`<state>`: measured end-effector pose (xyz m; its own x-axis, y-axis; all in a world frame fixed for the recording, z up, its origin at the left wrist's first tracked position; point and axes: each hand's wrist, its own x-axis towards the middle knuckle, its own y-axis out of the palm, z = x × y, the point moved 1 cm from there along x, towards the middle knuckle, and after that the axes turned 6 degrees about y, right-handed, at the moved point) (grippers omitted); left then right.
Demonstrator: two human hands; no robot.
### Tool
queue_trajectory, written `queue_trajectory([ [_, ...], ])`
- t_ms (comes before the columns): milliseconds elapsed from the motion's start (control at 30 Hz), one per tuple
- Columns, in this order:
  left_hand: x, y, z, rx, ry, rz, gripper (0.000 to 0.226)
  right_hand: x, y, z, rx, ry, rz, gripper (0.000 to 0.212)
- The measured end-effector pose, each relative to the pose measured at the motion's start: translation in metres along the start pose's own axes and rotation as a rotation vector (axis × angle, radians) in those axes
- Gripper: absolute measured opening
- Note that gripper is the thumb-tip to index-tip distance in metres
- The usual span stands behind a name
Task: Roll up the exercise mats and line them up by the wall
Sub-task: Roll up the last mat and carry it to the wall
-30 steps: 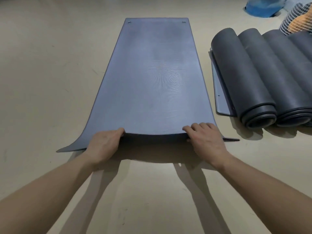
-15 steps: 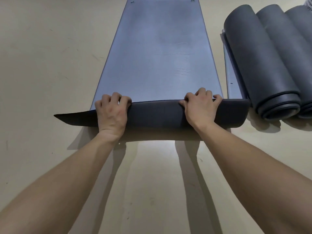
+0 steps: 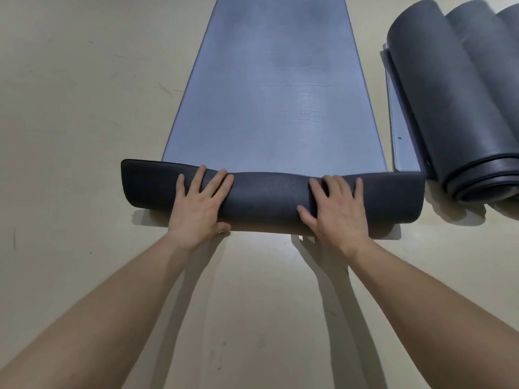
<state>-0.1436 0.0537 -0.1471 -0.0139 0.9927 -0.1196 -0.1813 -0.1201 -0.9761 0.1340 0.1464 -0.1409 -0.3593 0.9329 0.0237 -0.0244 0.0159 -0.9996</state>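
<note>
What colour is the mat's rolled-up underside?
Rolled underside: charcoal black; flat foam top: blue-grey. Head view.

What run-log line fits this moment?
exercise mat: near end rolled | left hand: flat on roll | right hand: flat on roll

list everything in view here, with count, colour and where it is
mat being rolled: one, blue-grey top, dark underside, flat on the floor in the centre, near end rolled up
rolled mats: three in view, dark grey, side by side at the right, cut off by the frame
loose flat end: one, blue-grey, on the floor beside the nearest rolled mat
floor: one, beige, all around
left hand: one, fingers straight, pressing the roll's left half
right hand: one, fingers straight, pressing the roll's right half
</note>
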Motion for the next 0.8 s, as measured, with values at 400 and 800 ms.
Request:
queue_trajectory([
  [400, 0.000, -0.010, -0.001, -0.076, 0.040, 0.234, 0.065, 0.014, -0.003, -0.004, -0.161, -0.146, 0.434, 0.075],
  [800, 0.009, -0.039, 0.011, -0.641, 0.060, 0.836, 0.054, -0.023, -0.024, -0.043, 0.133, -0.233, 0.679, 0.055],
])
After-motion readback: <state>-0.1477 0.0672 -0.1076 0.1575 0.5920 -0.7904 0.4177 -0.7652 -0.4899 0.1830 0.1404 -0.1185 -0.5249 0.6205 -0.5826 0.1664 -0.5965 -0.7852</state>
